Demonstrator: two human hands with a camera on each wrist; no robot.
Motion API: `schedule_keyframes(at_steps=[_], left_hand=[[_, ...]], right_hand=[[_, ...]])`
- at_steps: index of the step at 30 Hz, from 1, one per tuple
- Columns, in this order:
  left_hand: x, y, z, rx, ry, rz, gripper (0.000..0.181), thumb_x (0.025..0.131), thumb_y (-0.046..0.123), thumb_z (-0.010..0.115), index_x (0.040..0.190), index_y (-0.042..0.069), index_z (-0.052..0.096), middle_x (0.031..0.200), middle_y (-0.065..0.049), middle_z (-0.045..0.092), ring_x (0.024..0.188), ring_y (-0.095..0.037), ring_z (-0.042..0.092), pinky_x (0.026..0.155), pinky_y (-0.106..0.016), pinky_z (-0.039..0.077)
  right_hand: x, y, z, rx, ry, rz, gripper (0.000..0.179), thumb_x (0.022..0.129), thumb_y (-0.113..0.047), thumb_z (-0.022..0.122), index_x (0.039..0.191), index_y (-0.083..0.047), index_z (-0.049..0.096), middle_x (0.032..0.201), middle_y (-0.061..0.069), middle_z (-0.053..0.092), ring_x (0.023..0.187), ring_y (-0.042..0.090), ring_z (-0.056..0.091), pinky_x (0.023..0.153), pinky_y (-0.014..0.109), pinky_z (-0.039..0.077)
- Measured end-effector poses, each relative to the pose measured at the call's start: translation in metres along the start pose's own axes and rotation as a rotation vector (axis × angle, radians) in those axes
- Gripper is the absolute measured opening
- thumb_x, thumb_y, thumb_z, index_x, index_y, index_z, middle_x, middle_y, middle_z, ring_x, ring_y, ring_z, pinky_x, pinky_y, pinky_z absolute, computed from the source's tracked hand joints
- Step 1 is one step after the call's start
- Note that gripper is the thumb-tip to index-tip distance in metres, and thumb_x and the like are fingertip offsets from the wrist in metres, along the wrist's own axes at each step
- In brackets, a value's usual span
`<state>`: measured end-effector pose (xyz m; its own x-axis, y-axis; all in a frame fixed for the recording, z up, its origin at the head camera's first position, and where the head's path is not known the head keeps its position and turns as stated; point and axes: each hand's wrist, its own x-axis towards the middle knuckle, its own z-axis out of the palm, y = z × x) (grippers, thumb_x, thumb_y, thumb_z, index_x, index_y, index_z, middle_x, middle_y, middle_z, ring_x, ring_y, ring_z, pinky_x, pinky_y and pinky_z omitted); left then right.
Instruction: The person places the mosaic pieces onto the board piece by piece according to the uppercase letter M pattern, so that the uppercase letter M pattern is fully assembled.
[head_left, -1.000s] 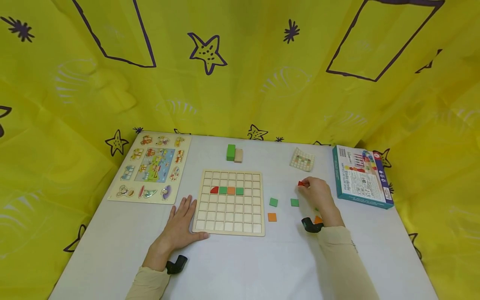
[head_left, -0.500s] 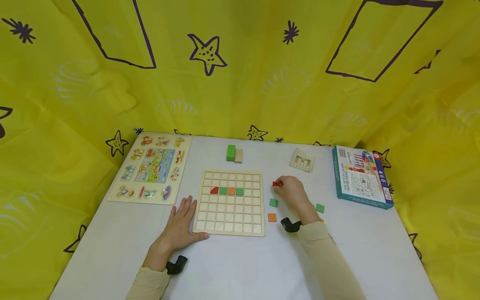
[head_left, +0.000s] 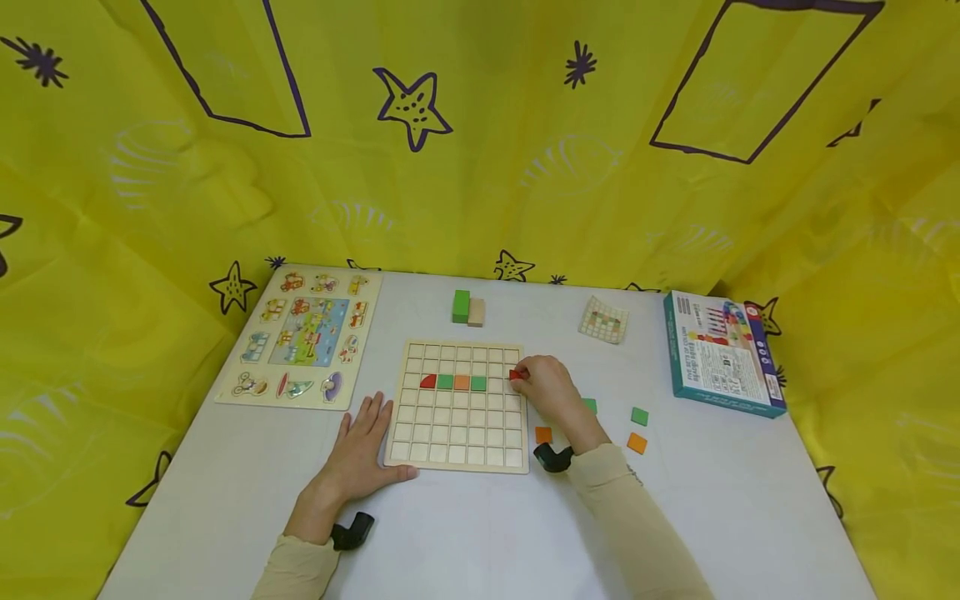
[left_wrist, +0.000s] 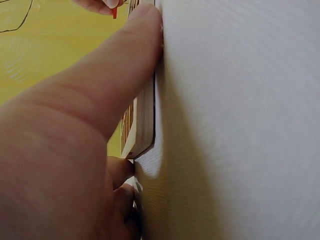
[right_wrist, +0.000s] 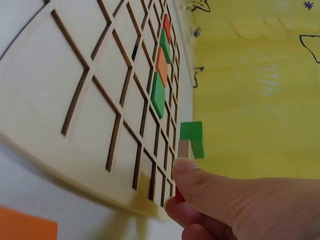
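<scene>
My right hand [head_left: 551, 390] pinches a small red tile [head_left: 516, 375] between thumb and fingers, over the right edge of the wooden grid board [head_left: 457, 454]. In the right wrist view the fingers mostly cover that red tile [right_wrist: 179, 195]. A row on the board holds a red quarter-round tile [head_left: 427, 381], a green tile [head_left: 445, 382], an orange tile [head_left: 462, 382] and another green tile [head_left: 478, 383]. My left hand [head_left: 358, 454] lies with fingers spread at the board's lower left corner. The left wrist view shows its thumb [left_wrist: 125, 55] along the board's edge.
Right of the board lie orange tiles [head_left: 637, 442] and green tiles [head_left: 640, 416], some partly behind the right hand. Behind are a pattern card [head_left: 604, 320], a green block [head_left: 461, 307] and a plain wooden block [head_left: 476, 312]. A picture puzzle [head_left: 300, 392] and a box [head_left: 720, 354] flank them.
My right hand has carried the red tile leftward from the table's right side to the board's right edge. The left hand has stayed in place.
</scene>
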<state>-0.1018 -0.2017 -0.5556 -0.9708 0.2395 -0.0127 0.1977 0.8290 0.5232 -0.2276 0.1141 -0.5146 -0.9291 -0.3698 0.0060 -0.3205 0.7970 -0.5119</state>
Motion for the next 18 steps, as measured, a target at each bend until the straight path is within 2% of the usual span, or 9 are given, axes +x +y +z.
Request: schedule_keyframes(at_steps=[11,18], left_hand=[[0.001,0.001,-0.001,0.016,-0.045,-0.033,0.117,0.072,0.059,0.078,0.152,-0.005,0.022,0.160,-0.021,0.011,0.146,-0.037,0.004,0.113,-0.058,0.000],[0.000,0.002,-0.001,0.014,-0.035,-0.022,0.117,0.072,0.059,0.078,0.151,-0.006,0.022,0.159,-0.022,0.012,0.146,-0.039,0.005,0.112,-0.060,0.001]], right_hand=[[0.003,-0.012,0.009,-0.045,-0.024,-0.027,0.016,0.085,-0.018,0.078,0.093,-0.005,0.073,0.086,0.002,0.066,0.084,0.022,0.055,0.080,0.037,0.046],[0.004,-0.018,0.015,-0.059,-0.002,-0.051,0.016,0.084,-0.017,0.079,0.091,-0.004,0.073,0.085,0.004,0.066,0.084,0.023,0.057,0.079,0.037,0.047]])
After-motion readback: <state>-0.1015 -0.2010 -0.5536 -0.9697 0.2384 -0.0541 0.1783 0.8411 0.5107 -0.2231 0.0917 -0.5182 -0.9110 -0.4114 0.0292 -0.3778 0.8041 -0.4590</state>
